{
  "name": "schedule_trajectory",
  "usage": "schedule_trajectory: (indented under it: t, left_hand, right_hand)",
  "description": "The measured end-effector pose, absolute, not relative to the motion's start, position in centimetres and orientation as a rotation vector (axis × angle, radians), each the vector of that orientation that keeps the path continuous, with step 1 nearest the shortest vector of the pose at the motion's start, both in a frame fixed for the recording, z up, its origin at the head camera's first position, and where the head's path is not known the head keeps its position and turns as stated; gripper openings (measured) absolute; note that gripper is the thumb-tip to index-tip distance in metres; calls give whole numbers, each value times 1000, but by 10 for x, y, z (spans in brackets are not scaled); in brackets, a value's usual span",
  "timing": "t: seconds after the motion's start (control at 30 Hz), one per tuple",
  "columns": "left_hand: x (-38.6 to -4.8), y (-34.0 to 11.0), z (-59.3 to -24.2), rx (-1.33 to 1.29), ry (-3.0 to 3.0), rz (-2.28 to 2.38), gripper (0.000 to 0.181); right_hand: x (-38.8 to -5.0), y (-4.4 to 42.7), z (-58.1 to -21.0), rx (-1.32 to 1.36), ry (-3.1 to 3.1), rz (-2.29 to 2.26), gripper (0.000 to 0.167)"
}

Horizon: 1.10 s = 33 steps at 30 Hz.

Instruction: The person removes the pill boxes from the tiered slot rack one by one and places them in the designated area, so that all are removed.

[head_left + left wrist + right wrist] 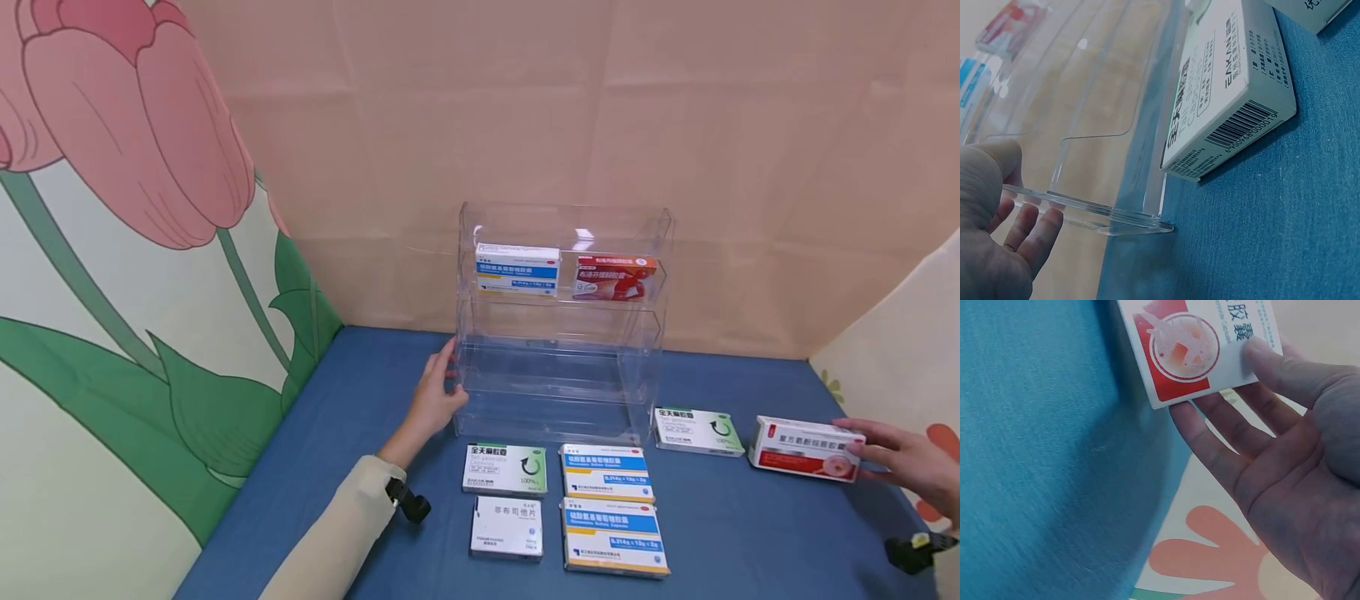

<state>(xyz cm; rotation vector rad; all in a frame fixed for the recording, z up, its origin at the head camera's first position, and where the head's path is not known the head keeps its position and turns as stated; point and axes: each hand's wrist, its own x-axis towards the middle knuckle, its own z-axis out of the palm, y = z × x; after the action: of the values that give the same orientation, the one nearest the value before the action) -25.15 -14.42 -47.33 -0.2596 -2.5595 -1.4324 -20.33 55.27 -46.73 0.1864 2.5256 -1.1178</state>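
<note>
A clear stepped display rack point(555, 333) stands on the table. My left hand point(435, 400) grips its left side; in the left wrist view the thumb and fingers point(1041, 237) lie on either side of the clear edge. Far to the right, my right hand point(907, 462) pinches the end of a white and red medicine box point(806, 450). The right wrist view shows the thumb on that box's point(1179, 350) printed face and fingers beneath. A blue and white medicine box point(517, 270) and a red medicine box point(615, 277) sit on an upper tier.
Before the rack lie a green and white box point(505, 469), a white box point(507, 527) and two blue and white boxes point(607, 473). Another green and white box point(697, 431) lies by the rack's right front corner. A blue cloth point(750, 533) covers the table.
</note>
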Motion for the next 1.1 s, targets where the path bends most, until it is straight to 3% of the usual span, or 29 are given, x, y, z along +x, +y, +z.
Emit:
schedule_trajectory:
  t: [0.27,0.43,0.7,1.1]
  left_hand:
    - [-250,-143,-474,-255,-2564,-1427,92]
    - [-251,-143,-475,-268,-2563,-1425,92]
    - [-252,-144,-475,-269,-2560,-1414,91]
    - [-250,-143,-473,-266,-2564,-1399,91]
  right_hand:
    - [-203,553,-476,184,2649,-1175,76]
    - [-204,542,-468,177,2942,-1068,65]
    - [-211,497,-419,120,3067,-1051,65]
    - [-220,417,-355,-170,3180,-1052,68]
